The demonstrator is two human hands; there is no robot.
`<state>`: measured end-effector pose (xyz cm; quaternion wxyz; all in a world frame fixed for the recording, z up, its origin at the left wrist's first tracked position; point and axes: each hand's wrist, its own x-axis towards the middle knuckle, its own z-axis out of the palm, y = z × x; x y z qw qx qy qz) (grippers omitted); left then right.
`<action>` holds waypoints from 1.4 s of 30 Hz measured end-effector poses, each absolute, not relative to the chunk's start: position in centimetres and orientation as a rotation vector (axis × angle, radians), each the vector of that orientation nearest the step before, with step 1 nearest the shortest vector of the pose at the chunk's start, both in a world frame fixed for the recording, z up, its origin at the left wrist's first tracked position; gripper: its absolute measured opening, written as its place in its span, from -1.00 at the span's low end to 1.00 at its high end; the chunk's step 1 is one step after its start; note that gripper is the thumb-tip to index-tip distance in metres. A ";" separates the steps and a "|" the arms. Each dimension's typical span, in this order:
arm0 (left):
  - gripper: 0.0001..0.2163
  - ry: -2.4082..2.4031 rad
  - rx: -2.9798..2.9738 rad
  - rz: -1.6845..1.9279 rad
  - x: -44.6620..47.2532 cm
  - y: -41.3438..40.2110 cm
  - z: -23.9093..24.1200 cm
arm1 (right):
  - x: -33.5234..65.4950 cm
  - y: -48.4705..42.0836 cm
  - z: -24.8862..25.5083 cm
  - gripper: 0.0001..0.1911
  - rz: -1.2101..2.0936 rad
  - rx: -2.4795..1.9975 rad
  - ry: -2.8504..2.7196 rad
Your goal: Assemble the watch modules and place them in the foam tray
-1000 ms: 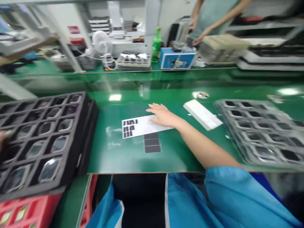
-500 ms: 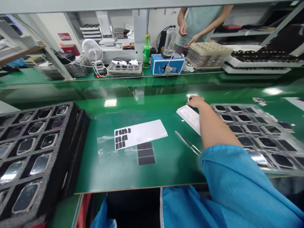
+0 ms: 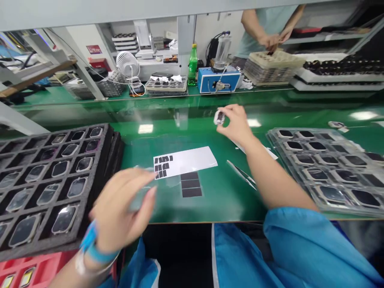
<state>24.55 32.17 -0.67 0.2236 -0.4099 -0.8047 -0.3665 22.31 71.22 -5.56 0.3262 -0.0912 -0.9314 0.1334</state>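
Observation:
My right hand point(image 3: 237, 123) pinches a small pale-rimmed piece with a dark middle point(image 3: 219, 117) between thumb and fingertips, raised above the green table. It resembles a watch case, but the details are too small to tell. Blurred by motion, my left hand point(image 3: 126, 204) hovers at the table's near left, thumb and fingers apart, holding nothing. Past its fingertips lies a white sheet point(image 3: 192, 159) with rows of small black stickers at its left end. Larger black rectangles point(image 3: 191, 188) sit on clear film just below the sheet. Metal tweezers point(image 3: 241, 174) rest beside my right forearm.
On the left, a black foam tray point(image 3: 103, 160) holds several watch bodies above a red tray point(image 3: 48, 264). Clear plastic trays point(image 3: 271, 138) of watch screens stand at right. Across the bench are a blue machine point(image 3: 205, 82), a green bottle point(image 3: 193, 66), and a co-worker's hands point(image 3: 271, 41).
My right hand has come back and left from beside the white card, now lifting the small piece. My left hand has entered from below. The view has shifted slightly left.

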 end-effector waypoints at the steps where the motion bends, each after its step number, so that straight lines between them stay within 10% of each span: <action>1: -0.77 -2.279 -1.159 -1.089 23.7 33.8 -1.4 | 22.7 68.7 -5.4 -0.40 0.374 -0.108 -2.432; 10: -0.51 -2.224 -1.169 -2.941 15.1 40.5 -9.6 | 25.2 56.2 -9.8 -0.54 0.756 0.407 -2.373; 17: -0.54 -1.976 -1.028 -2.907 15.8 39.8 -10.1 | 25.8 55.5 -10.2 -0.92 0.896 0.239 -2.253; 35: -0.53 -1.999 -1.055 -2.676 17.1 40.9 -11.5 | 25.9 54.9 -10.8 -0.82 0.608 0.184 -2.305; 42: -0.53 -1.925 -0.703 -3.129 17.1 40.8 -10.7 | 27.4 64.1 -7.3 -0.85 0.472 -0.371 -2.294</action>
